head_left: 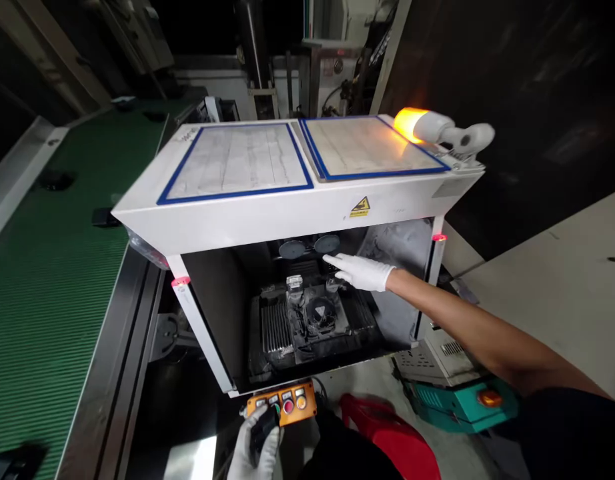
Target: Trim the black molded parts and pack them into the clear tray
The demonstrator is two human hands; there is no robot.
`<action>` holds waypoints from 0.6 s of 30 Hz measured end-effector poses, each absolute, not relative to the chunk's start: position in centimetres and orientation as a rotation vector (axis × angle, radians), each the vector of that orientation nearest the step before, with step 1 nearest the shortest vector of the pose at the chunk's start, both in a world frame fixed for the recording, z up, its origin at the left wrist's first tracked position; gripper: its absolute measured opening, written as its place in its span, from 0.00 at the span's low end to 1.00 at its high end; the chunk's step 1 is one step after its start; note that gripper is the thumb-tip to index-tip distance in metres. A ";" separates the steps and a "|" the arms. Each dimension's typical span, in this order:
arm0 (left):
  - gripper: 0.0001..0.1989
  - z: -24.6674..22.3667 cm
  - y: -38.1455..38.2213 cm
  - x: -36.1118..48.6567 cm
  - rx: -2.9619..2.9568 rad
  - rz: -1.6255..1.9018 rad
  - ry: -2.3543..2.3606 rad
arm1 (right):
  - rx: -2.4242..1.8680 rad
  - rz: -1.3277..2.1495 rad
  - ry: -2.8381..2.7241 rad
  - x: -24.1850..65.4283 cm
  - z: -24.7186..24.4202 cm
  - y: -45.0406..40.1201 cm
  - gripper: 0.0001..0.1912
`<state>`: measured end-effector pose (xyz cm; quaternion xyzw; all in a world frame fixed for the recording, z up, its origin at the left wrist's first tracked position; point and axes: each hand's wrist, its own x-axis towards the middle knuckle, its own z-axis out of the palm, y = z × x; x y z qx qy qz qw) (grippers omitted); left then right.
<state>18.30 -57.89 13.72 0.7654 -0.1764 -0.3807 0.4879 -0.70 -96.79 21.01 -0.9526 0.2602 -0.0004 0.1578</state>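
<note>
My right hand (365, 272), in a white glove, reaches into the front opening of a white machine cabinet (267, 217). Its fingers are stretched out just below two round grey discs (327, 244), and nothing shows in them. Beneath it lies a dusty dark fixture (321, 312) with a round centre, and a small clear block (294, 282) sits on its left post. Low in the view, my gloved left hand (252, 450) grips a small black part (263, 428). That part overlaps the edge of an orange button box (297, 417).
A green conveyor belt (52, 267) runs along the left, carrying several dark pieces. An amber lamp (411, 125) glows on the cabinet's right top corner. Below right are a red stool-like object (392, 433) and a teal machine (452, 403). Posts frame the opening on both sides.
</note>
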 end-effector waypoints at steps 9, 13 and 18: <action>0.28 15.7 -60.7 17.3 1.924 -1.122 -0.454 | -2.773 -0.160 0.658 -1.4 19.3 -97.1 0.24; 0.25 16.7 -61.8 17.0 1.875 -1.172 -0.499 | -2.778 -0.192 0.688 -1.4 20.1 -96.7 0.22; 0.21 17.2 -62.6 17.3 1.939 -1.096 -0.550 | -2.992 0.111 0.943 0.4 22.4 -95.8 0.17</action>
